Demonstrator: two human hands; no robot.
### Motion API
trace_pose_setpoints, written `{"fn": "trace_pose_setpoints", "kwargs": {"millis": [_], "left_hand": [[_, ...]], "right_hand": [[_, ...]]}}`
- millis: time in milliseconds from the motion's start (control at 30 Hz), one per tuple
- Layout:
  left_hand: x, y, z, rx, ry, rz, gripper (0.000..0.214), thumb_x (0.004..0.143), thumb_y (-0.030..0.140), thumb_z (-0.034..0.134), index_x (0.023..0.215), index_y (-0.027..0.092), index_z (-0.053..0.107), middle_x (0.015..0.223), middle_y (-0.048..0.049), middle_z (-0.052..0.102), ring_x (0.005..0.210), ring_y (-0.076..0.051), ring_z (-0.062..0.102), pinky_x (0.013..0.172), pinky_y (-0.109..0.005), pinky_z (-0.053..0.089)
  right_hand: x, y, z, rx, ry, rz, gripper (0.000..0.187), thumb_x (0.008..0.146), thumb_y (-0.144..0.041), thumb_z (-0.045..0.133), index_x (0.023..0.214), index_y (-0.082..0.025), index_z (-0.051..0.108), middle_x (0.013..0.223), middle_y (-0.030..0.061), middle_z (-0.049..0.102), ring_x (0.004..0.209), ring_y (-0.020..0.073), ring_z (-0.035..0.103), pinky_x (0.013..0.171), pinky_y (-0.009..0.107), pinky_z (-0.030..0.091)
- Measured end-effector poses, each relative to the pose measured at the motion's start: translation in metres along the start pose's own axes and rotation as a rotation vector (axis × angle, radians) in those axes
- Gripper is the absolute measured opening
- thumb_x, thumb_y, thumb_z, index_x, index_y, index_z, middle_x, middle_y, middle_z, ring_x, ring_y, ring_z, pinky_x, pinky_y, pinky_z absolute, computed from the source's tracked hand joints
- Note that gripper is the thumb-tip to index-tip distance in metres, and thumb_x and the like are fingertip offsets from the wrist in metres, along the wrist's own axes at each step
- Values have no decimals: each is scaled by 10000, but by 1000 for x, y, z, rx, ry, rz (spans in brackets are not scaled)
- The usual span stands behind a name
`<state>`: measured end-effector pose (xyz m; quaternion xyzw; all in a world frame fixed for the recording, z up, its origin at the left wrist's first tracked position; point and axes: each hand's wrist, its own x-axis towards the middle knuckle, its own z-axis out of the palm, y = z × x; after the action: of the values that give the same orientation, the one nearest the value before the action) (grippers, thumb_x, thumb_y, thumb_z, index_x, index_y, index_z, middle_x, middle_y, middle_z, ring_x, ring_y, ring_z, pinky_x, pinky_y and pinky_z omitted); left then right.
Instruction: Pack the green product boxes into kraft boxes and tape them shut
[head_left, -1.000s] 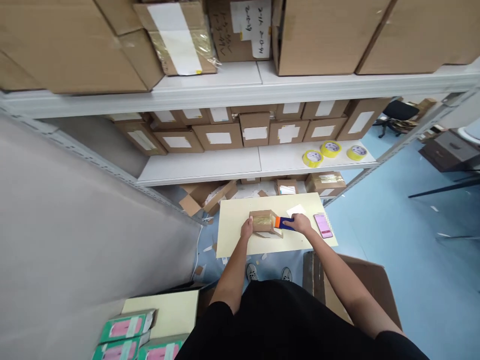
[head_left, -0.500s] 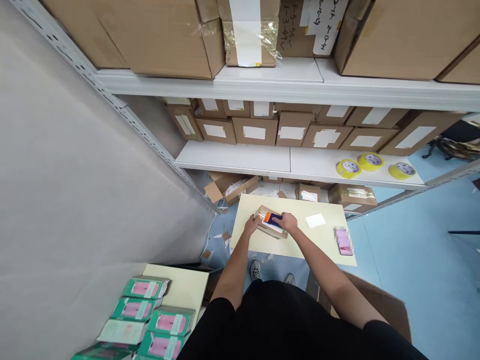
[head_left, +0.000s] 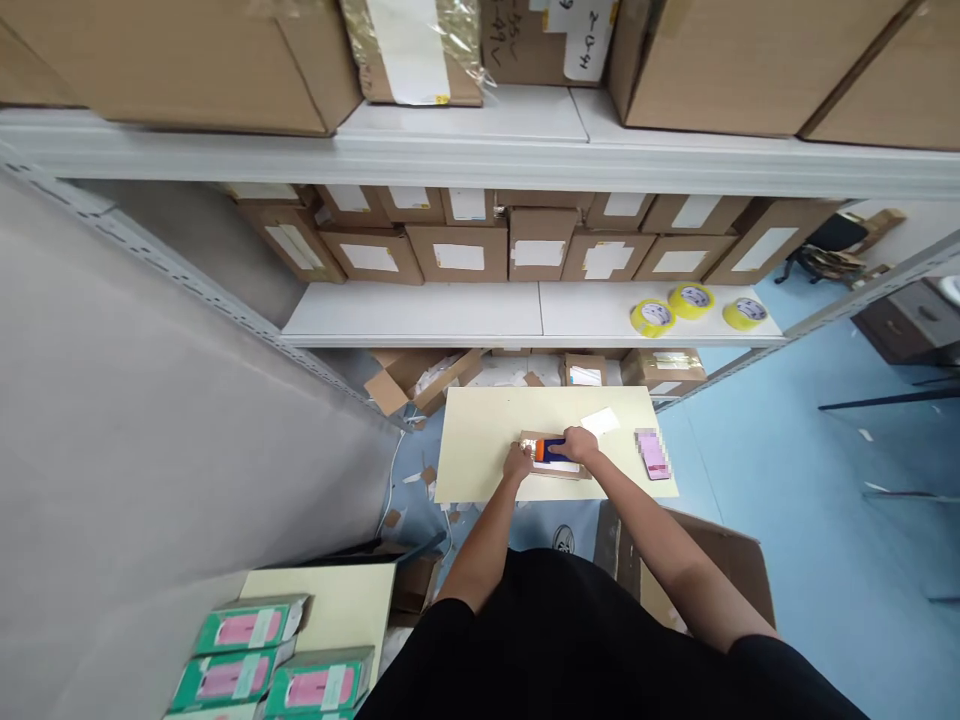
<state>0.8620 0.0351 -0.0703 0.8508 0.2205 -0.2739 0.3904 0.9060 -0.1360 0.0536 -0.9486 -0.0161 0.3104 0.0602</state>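
A small brown cardboard box (head_left: 559, 467) lies flat on the pale yellow table (head_left: 480, 440). My left hand (head_left: 517, 463) grips the box's left end, fingers curled on it. My right hand (head_left: 579, 443) is closed round a blue and orange tape dispenser (head_left: 549, 451) pressed onto the top of the box. A white slip of paper (head_left: 601, 421) lies just beyond my right hand, and a pink phone (head_left: 652, 453) lies near the table's right edge.
Grey shelves hold rows of labelled cartons (head_left: 459, 252) and three yellow tape rolls (head_left: 691, 300). Torn cardboard scraps (head_left: 417, 380) litter the blue floor behind the table. An open carton (head_left: 697, 560) stands at my right. Green and pink boxes (head_left: 251, 632) lie on a second table at lower left.
The box has been laid flatter and nearer the table's front edge. My right hand has brought the dispenser from the box's right side onto its top. The camera swung left, then back.
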Motion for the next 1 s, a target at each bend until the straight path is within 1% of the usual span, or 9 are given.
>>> {"fn": "trace_pose_setpoints", "kwargs": {"millis": [167, 333, 433, 500, 600, 667, 767, 900, 1000], "left_hand": [[-5, 22, 27, 70, -31, 32, 470, 1083, 456, 358, 1419, 168, 517, 1388, -197, 670, 1284, -305, 655, 1007, -378, 504], [-9, 29, 41, 128, -47, 38, 516, 1093, 483, 273, 1482, 196, 452, 1367, -186, 688, 1251, -310, 678, 991, -409, 514], [-9, 28, 43, 157, -39, 40, 509, 1093, 478, 251, 1472, 205, 451, 1349, -188, 695, 1237, -319, 684, 988, -429, 514], [-8, 28, 44, 173, -36, 44, 497, 1091, 477, 252, 1444, 206, 473, 1341, -191, 696, 1237, -325, 684, 987, -436, 514], [-5, 28, 43, 191, -33, 50, 499, 1084, 490, 274, 1435, 200, 478, 1333, -204, 692, 1246, -334, 678, 990, -443, 510], [-3, 28, 43, 196, -31, 56, 509, 1080, 504, 285, 1440, 197, 474, 1325, -209, 693, 1245, -337, 678, 994, -444, 506], [0, 25, 40, 189, -33, 64, 523, 1076, 518, 283, 1439, 198, 483, 1319, -208, 696, 1237, -346, 681, 999, -453, 503], [5, 17, 33, 147, -41, 61, 558, 1068, 533, 294, 1457, 189, 497, 1317, -216, 705, 1225, -375, 684, 1000, -478, 506], [10, 7, 23, 89, -35, 63, 575, 1058, 536, 337, 1506, 206, 479, 1380, -187, 688, 1253, -351, 674, 1025, -445, 505]], "right_hand": [[-9, 31, -5, 29, -25, 45, 689, 789, -711, 768, 1154, -127, 767, 1168, 199, 775, 1060, 302, 750, 816, 298, 545], [-18, 62, -4, 30, -53, 1, 662, 806, -730, 742, 1136, -158, 776, 1079, 182, 796, 940, 288, 764, 753, 294, 536], [-27, 108, 0, 11, -11, 24, 626, 853, -724, 698, 1088, -149, 780, 1058, 183, 795, 945, 289, 757, 743, 296, 522], [-36, 151, 3, 8, 21, 90, 603, 884, -709, 670, 1058, -141, 776, 1068, 188, 787, 982, 297, 746, 732, 298, 509], [-48, 212, 7, 28, 11, 220, 567, 888, -684, 679, 1054, -149, 760, 1081, 179, 775, 985, 289, 737, 708, 294, 492], [-52, 235, 10, 41, 6, 248, 566, 888, -690, 672, 1055, -156, 755, 1092, 178, 769, 980, 281, 732, 700, 290, 483], [-49, 238, 15, 39, 23, 248, 559, 874, -682, 693, 1066, -160, 753, 1109, 177, 767, 999, 282, 725, 702, 286, 472], [-43, 215, 24, 89, 38, 238, 544, 873, -676, 698, 1044, -163, 763, 1094, 160, 776, 973, 269, 724, 673, 278, 448], [-46, 198, 25, 137, 62, 215, 519, 879, -672, 693, 974, -168, 777, 1037, 142, 785, 929, 257, 724, 645, 272, 417]]}}
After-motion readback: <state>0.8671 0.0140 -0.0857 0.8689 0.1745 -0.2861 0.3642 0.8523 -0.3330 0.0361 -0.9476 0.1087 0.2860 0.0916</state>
